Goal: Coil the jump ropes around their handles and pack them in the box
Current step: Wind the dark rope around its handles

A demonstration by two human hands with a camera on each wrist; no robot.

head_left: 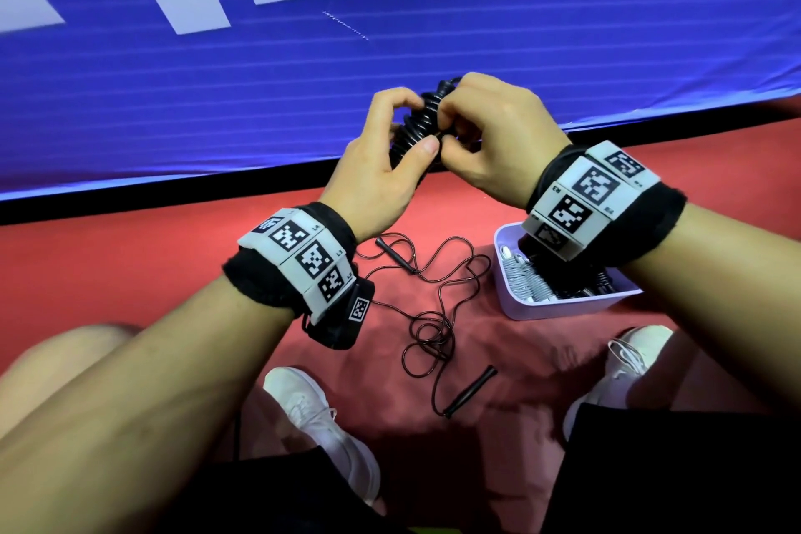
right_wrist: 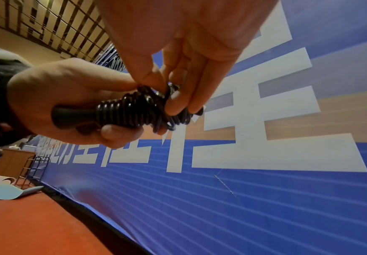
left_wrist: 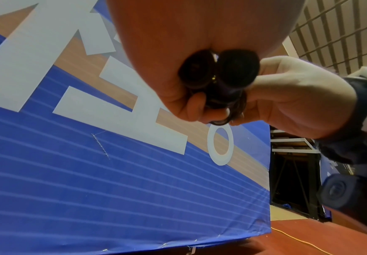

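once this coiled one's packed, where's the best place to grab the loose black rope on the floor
By a handle, from above. The loose rope lies tangled on the red floor, but the near handle lies flat and clear of the loops, a rigid bar to pinch across; the far handle sits partly under the left wrist.

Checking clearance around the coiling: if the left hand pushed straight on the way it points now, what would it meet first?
Probably the right hand: the left hand points up and toward it, and both grip the black coiled jump rope. Past that stands the blue banner, though depth is unclear.
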